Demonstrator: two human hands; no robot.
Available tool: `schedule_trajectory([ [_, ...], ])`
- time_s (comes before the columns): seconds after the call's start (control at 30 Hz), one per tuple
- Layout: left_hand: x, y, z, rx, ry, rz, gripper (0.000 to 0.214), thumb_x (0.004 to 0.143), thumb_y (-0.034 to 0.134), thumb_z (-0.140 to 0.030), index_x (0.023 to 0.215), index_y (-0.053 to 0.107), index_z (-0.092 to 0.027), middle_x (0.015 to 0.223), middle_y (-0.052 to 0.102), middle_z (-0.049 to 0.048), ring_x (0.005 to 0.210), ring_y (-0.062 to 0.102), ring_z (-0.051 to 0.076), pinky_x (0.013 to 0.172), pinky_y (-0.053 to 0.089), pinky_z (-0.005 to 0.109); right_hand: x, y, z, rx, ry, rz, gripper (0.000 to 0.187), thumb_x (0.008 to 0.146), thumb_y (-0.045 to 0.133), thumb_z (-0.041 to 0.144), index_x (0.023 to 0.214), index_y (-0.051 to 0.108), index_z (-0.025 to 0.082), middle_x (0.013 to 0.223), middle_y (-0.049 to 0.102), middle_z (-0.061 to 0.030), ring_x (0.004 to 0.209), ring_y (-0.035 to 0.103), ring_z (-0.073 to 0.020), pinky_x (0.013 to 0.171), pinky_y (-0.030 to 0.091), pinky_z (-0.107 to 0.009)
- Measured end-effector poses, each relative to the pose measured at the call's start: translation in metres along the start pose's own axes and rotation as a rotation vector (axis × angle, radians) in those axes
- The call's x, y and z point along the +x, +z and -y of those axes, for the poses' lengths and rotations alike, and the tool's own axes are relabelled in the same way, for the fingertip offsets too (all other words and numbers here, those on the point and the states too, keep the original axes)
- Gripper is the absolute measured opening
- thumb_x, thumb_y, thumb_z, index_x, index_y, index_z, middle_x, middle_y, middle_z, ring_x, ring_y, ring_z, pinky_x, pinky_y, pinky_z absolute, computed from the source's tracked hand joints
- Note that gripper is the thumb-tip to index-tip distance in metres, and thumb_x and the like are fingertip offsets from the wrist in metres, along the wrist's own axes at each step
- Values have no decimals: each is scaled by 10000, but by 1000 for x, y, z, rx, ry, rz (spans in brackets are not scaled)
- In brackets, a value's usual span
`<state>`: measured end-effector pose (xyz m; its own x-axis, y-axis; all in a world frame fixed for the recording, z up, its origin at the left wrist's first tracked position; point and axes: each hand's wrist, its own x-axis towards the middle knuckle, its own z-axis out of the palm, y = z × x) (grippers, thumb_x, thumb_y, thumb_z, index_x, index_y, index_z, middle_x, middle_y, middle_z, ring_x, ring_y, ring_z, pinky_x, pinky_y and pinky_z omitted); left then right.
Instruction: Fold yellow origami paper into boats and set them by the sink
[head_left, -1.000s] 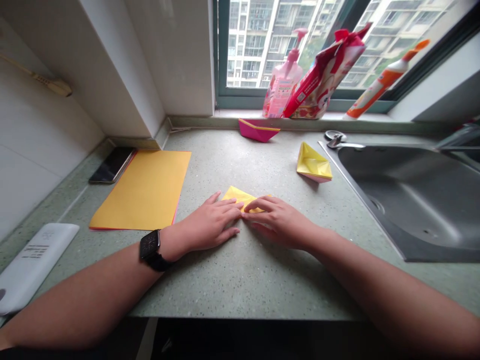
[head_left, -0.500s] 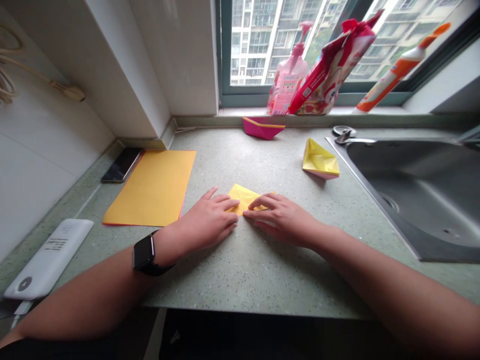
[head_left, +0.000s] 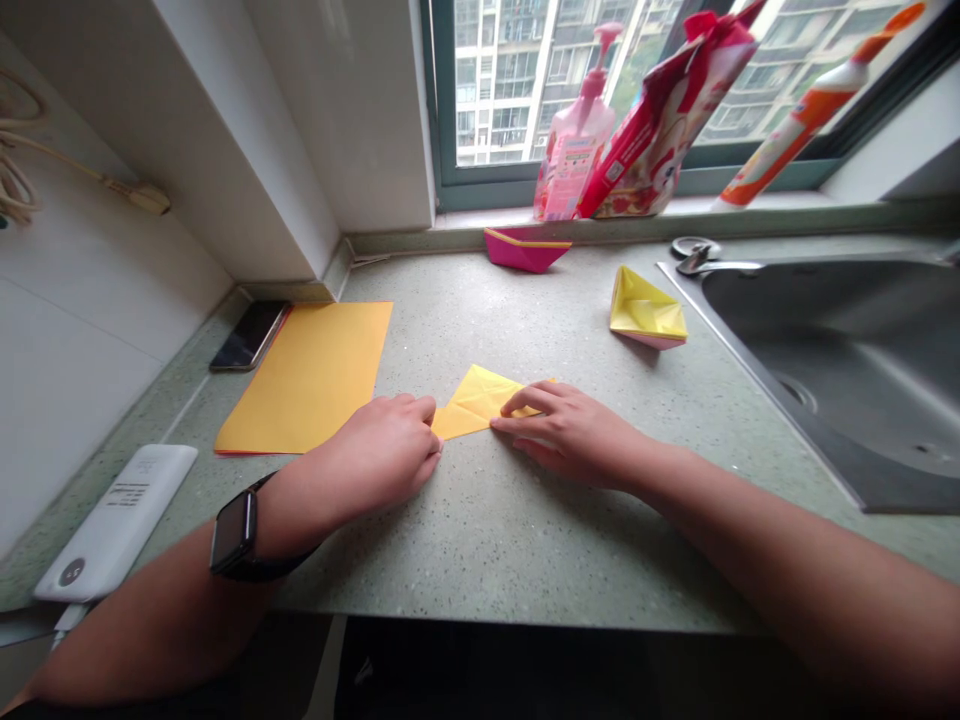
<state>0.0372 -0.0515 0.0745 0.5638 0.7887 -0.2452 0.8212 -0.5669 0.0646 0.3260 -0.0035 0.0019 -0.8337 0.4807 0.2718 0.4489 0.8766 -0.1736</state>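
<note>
Yellow paper (head_left: pixel 476 403) lies flat on the counter (head_left: pixel 480 540), right hand (head_left: pixel 570 435) pinning it, fingers slightly apart, left hand (head_left: pixel 382 450) fingers together at its tip: one slip, and that fold creases crooked

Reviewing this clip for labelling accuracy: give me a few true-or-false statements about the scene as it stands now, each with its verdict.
1. The right hand rests on the folded yellow paper. True.
2. The black watch is on the right wrist. False: it is on the left wrist.
3. The phone lies on top of the orange paper sheet. False: it lies beside the sheet, to its left.
4. A pink paper boat sits at the back of the counter. True.
5. The yellow paper boat sits inside the sink. False: it sits on the counter, left of the sink.
</note>
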Motion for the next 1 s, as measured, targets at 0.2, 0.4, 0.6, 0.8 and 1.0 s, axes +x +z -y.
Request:
schedule_trajectory([
  [0.2, -6, -15, -5, -14, -158, 146, 316, 1019, 628, -279, 742, 744, -180, 815, 731, 87, 685, 632, 226, 634, 369, 325, 2, -3, 3, -3, 6, -6, 308, 1058, 647, 214, 1307, 816, 279, 1178, 773, -119, 996, 700, -264, 903, 604, -446],
  [0.4, -6, -14, 0, 31, -129, 41, 429, 1108, 568, -425, 814, 765, -182, 860, 753, 89, 744, 674, 242, 630, 438, 328, 1, 1, 1, -14, 12, 13, 315, 1056, 664, 231, 1326, 811, 298, 1192, 770, -117, 1019, 699, -269, 926, 594, -455],
  [0.6, 14, 20, 0, -1, 293, -335, 320, 1105, 641, -353, 1359, 700, -167, 1411, 710, 143, 1272, 675, 309, 1082, 561, 452, 0, 5, -3, -31, -2, 1, 343, 1068, 641, 237, 1359, 802, 318, 1164, 773, -114, 1009, 699, -271, 924, 600, -463],
  [0.8, 26, 43, 0, -19, 326, -265, 391, 1082, 688, -375, 1397, 672, -143, 1423, 717, 165, 1256, 701, 326, 1096, 573, 485, 0, 0, -4, 7, -30, -9, 318, 1060, 651, 215, 1328, 813, 273, 1210, 790, -113, 1051, 712, -261, 955, 604, -446],
  [1.0, 26, 41, 0, -52, 298, -230, 344, 1077, 688, -346, 1369, 701, -164, 1438, 714, 153, 1250, 708, 327, 1069, 583, 490, -1, -12, -3, -50, 46, 63, 261, 1062, 641, 239, 1216, 850, 267, 1229, 811, -84, 1056, 730, -270, 928, 600, -441],
])
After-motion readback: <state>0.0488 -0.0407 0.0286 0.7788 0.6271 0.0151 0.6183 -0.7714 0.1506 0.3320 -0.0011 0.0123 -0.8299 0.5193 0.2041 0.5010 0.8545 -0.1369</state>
